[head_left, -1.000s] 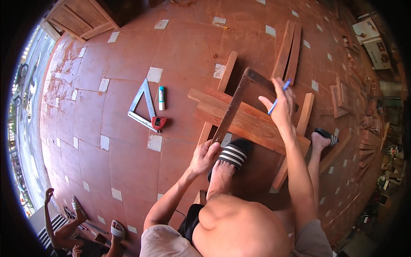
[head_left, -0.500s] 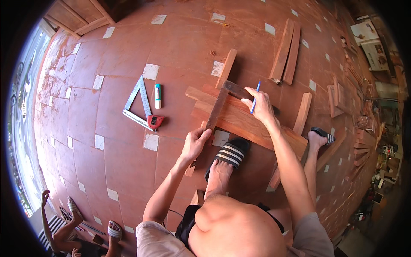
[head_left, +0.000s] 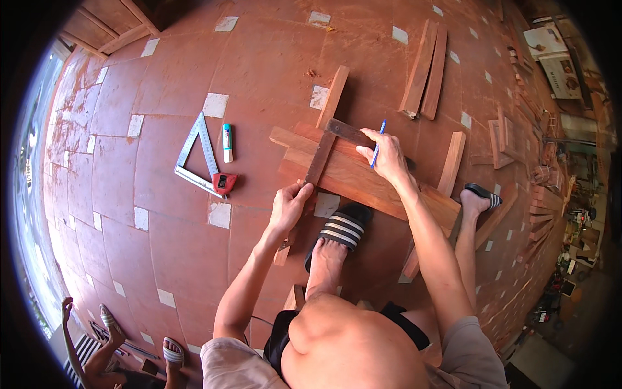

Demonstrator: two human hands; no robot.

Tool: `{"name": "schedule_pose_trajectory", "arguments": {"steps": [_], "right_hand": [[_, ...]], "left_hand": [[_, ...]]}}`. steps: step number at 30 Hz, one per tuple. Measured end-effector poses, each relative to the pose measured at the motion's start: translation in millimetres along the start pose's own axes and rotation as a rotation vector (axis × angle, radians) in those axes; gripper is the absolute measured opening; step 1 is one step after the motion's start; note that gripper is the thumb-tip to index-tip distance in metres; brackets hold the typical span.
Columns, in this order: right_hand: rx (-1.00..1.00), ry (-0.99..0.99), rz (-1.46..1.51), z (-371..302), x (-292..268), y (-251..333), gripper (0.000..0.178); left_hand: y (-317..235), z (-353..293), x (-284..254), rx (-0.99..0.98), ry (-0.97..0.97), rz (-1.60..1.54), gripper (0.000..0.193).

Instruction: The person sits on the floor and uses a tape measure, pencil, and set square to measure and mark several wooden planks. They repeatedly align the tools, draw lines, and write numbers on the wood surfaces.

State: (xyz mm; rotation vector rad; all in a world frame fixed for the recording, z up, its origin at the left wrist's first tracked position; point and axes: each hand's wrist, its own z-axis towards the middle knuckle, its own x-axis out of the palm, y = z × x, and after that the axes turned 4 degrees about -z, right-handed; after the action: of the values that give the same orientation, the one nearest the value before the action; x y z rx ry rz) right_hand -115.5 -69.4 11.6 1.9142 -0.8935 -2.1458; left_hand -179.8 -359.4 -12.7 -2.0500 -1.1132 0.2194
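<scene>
Several reddish-brown boards (head_left: 369, 181) lie side by side across wooden strips on the floor in front of me. A dark, rusty L-shaped metal square (head_left: 319, 155) rests over them, one arm crossing their left part. My left hand (head_left: 289, 206) is closed on that arm's near end, thumb against fingers. In my right hand (head_left: 391, 159) a blue pen (head_left: 380, 139) sits between the fingers, pointing up and away. The same hand lies over the square's other arm and hides part of it. My sandalled left foot (head_left: 332, 249) stands just below the boards.
To the left lie a silver angle ruler (head_left: 208, 152), a red tape measure (head_left: 224, 184) and a teal-and-white marker (head_left: 227, 144). Loose planks (head_left: 424, 71) lie at the far right, with wood stacks (head_left: 544, 207) beyond. Another person's sandalled foot (head_left: 173, 349) shows at lower left.
The whole view has shifted slightly, so the floor and boards sit a little farther left. My hands keep nearly the same hold on the square and the pen.
</scene>
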Motion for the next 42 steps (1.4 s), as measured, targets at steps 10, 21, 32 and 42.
{"name": "schedule_pose_trajectory", "arguments": {"steps": [10, 21, 32, 42], "right_hand": [[0.069, 0.077, 0.051, 4, -8, 9, 0.050], [0.040, 0.083, 0.065, 6, -6, 5, 0.055], [0.022, 0.169, 0.016, 11, -17, 12, 0.054], [0.084, 0.465, 0.542, 69, -24, 93, 0.040]], "left_hand": [[-11, 2, 5, -0.010, -0.031, -0.014, 0.041], [-5, 6, 3, -0.002, -0.013, -0.064, 0.039], [-5, 8, 0, -0.011, 0.026, -0.115, 0.037], [-5, 8, 1, -0.039, 0.032, -0.138, 0.035]]}}
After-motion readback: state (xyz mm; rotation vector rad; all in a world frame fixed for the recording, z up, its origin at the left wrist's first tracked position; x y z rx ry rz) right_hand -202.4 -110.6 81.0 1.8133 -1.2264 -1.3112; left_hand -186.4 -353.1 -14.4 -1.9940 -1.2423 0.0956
